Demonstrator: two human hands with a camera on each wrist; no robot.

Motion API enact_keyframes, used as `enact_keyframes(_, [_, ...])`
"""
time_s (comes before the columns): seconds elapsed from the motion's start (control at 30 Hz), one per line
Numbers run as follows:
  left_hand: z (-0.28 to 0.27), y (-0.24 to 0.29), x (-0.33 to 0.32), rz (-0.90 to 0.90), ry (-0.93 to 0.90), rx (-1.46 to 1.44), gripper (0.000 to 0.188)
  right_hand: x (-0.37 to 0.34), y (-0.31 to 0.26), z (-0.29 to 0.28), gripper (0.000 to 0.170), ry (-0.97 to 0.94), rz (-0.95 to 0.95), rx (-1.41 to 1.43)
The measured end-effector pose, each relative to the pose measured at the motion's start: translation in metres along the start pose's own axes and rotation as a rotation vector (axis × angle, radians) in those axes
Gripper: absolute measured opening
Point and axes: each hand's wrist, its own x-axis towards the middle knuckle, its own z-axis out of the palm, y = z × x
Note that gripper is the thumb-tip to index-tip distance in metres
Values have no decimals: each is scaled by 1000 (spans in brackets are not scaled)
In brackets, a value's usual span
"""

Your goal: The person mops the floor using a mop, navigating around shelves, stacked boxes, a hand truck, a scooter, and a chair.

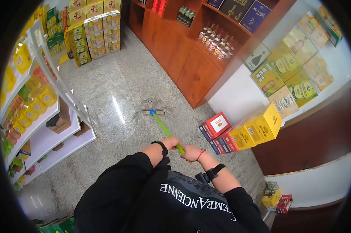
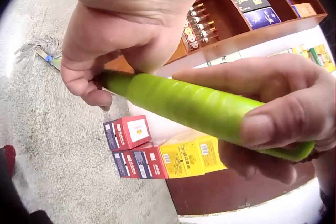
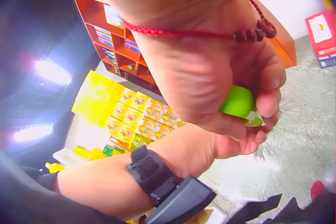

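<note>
A string mop with a bright green handle [image 1: 162, 126] stretches away from me, its grey strands [image 1: 152, 105] fanned out on the floor around a head with a blue fitting. My left hand [image 1: 171, 142] grips the handle below its ridged grip; in the left wrist view the left fingers [image 2: 79, 79] curl round it. Nearer my body, my right hand [image 1: 192, 153] holds the handle's end, with the thumb along it in the left wrist view. The right wrist view shows the rounded green end cap [image 3: 239, 102] inside the right hand, under a red cord bracelet.
Shelves of yellow bottles [image 1: 39, 97] stand at the left, stacked cartons [image 1: 101, 33] at the far end. A wooden cabinet [image 1: 171, 50] with bottles lines the right side. Red boxes [image 1: 217, 126] and yellow boxes [image 1: 257, 128] stand on the speckled floor [image 1: 101, 85] right of the mop.
</note>
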Motion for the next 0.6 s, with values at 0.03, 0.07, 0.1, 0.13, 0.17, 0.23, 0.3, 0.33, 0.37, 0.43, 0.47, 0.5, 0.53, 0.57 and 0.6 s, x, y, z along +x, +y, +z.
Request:
enact_keyframes(0.03, [-5,22,3,15,28,47,20,11,3,-15,43,14,-10,-12])
enact_keyframes(0.07, [-8,42,3,6,22,39,20,19,6,-27,43,3,-4,-8])
enact_keyframes(0.1, [-9,64,-2,-21,61,75,19,25,8,-38,37,11,19,48])
enact_keyframes(0.13, [-14,75,-3,-43,98,117,18,30,4,-48,32,27,43,105])
enact_keyframes(0.17, [-19,80,5,10,100,20,17,35,0,-62,32,-13,101,112])
enact_keyframes(0.23, [-30,81,46,31,130,-30,16,66,19,-73,39,27,48,-24])
enact_keyframes(0.3, [-38,78,72,35,172,-100,16,86,27,-84,48,40,-18,-159])
enact_keyframes(0.33, [-42,88,78,75,193,-132,16,87,21,-100,49,68,-31,-137])
enact_keyframes(0.37, [-47,100,84,121,216,-162,16,92,19,-112,50,101,-46,-117])
enact_keyframes(0.43, [-62,125,103,109,237,-50,15,113,34,-129,50,136,-60,-91])
enact_keyframes(0.47, [-69,134,112,98,229,83,15,122,42,-137,50,192,-51,-51])
enact_keyframes(0.5, [-76,144,120,81,206,60,16,131,47,-148,52,219,-41,-53])
enact_keyframes(0.53, [-86,154,127,80,227,49,16,141,53,-162,52,209,-60,-61])
enact_keyframes(0.57, [-95,160,133,320,153,275,17,151,60,-175,53,206,-78,-93])
enact_keyframes(0.6, [-103,165,142,559,67,503,18,160,68,-185,53,205,-88,-125])
